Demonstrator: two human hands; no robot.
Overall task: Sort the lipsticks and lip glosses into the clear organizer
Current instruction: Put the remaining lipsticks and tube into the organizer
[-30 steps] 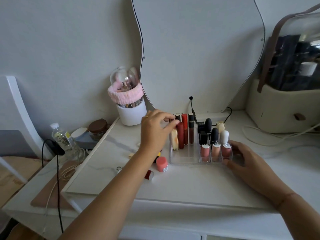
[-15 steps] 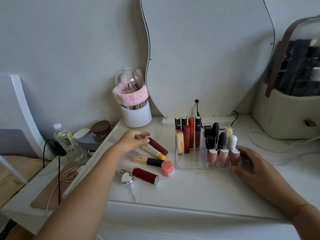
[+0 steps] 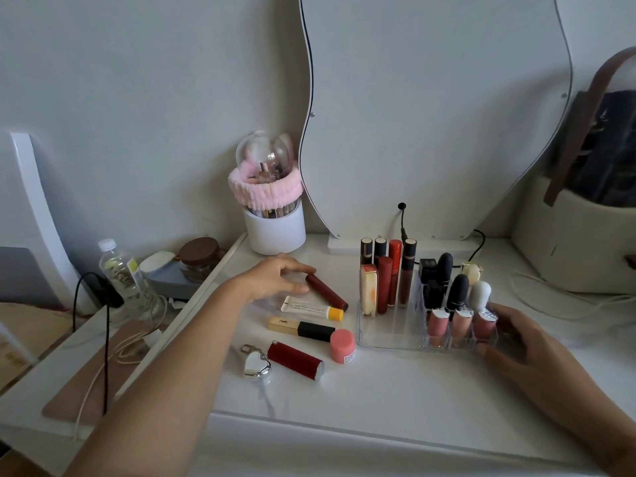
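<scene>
Nearest, the right hand (image 3: 537,346) is laid against the clear acrylic organizer (image 3: 389,333), whose far cells are filled with upright tubes while its front-left section is bare. Farther, the left hand (image 3: 275,277) is curled loosely over the dark red lip gloss tube (image 3: 327,292); a firm grip cannot be told.

The left hand (image 3: 275,275) covers the near end of the dark red tube (image 3: 327,292), so whether its grip has closed on it cannot be told. The right hand (image 3: 526,342) hides the right wall of the clear organizer (image 3: 389,339). The cream bag (image 3: 578,242) is cut off by the right edge. The label on the white tube (image 3: 309,308) is too small to read.
</scene>
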